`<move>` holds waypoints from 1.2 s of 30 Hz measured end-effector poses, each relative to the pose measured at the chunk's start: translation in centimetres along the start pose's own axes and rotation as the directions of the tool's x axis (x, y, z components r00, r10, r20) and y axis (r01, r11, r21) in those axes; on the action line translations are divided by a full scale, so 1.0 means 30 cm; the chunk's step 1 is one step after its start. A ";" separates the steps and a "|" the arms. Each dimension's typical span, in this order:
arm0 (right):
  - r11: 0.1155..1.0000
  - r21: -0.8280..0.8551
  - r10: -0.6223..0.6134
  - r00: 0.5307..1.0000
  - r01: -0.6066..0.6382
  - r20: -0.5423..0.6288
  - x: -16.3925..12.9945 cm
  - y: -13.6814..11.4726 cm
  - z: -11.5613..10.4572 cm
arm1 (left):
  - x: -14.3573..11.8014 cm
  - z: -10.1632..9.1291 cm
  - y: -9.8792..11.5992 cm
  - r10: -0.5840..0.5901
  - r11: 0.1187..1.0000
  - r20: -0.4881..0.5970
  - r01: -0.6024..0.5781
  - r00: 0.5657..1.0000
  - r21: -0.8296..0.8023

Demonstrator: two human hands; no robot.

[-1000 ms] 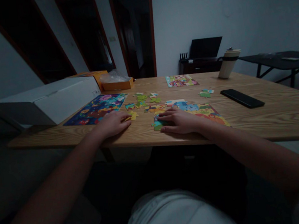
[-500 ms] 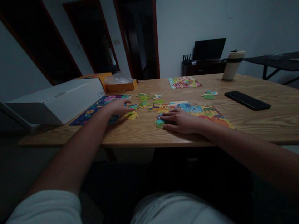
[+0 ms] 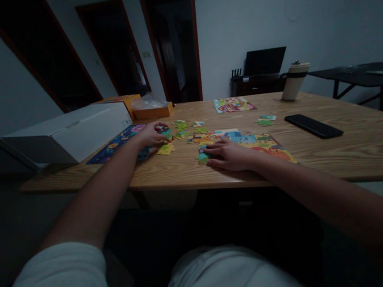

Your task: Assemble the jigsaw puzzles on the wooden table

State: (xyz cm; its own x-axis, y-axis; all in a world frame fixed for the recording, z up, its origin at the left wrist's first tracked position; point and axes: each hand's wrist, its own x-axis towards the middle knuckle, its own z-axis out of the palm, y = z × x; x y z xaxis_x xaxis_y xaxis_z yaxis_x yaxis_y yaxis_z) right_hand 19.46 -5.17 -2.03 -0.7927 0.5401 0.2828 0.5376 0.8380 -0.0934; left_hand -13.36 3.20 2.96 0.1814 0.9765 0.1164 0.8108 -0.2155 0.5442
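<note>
My left hand [image 3: 149,136] is at the near-left of the loose pieces, its thumb and fingers curled round a teal and green jigsaw puzzle piece [image 3: 165,131]. A yellow puzzle piece [image 3: 165,149] lies just below its fingertips. My right hand [image 3: 229,155] rests flat with fingers stretched leftward over the partly joined jigsaw puzzle [image 3: 262,138], covering some of it. A green and blue corner piece [image 3: 202,157] shows at its fingertips. Several loose green puzzle pieces [image 3: 181,125] lie between the hands and farther back.
A dark blue picture sheet [image 3: 109,146] lies beside a white box [image 3: 72,129] on the left. Behind stand an orange tray [image 3: 153,112] with clear plastic and a pink picture sheet [image 3: 233,105]. Rightward are green pieces [image 3: 265,121], a black phone [image 3: 313,126] and a cup [image 3: 295,82].
My left hand has lifted slightly, its fingers more curled, and a teal and green piece now shows tilted up in them. My right hand stays in place on the puzzle.
</note>
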 end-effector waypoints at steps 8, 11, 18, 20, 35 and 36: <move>1.000 0.009 0.018 1.000 -0.018 -0.002 -0.001 0.005 0.005 | -0.159 0.086 0.147 0.227 0.959 0.307 -0.157 0.924 -0.235; 1.000 0.007 0.018 1.000 -0.018 -0.006 -0.003 0.000 0.003 | -0.183 0.135 0.166 0.195 0.974 0.313 -0.146 0.930 -0.172; 1.000 -0.001 0.020 1.000 -0.020 -0.009 -0.003 -0.002 0.002 | -0.241 0.179 0.221 0.433 0.864 0.223 -0.473 0.873 0.173; 1.000 -0.001 0.017 1.000 -0.017 -0.003 -0.002 -0.001 0.002 | -0.255 0.188 0.235 0.454 0.837 0.260 -0.508 0.852 0.205; 0.999 0.044 0.024 1.000 -0.023 -0.010 -0.002 -0.002 0.002 | -0.260 0.171 0.266 0.389 0.807 0.328 -0.490 0.861 0.330; 0.998 0.051 0.025 1.000 -0.024 -0.011 -0.002 -0.004 0.001 | -0.257 0.172 0.267 0.394 0.802 0.336 -0.498 0.856 0.329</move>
State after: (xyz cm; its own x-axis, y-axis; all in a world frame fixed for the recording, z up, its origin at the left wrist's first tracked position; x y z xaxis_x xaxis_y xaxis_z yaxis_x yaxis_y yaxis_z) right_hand 19.44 -5.31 -2.08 -0.7758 0.5600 0.2907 0.5416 0.8274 -0.1485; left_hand -5.39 -6.07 2.15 0.6613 0.7493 0.0351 0.7432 -0.6607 0.1053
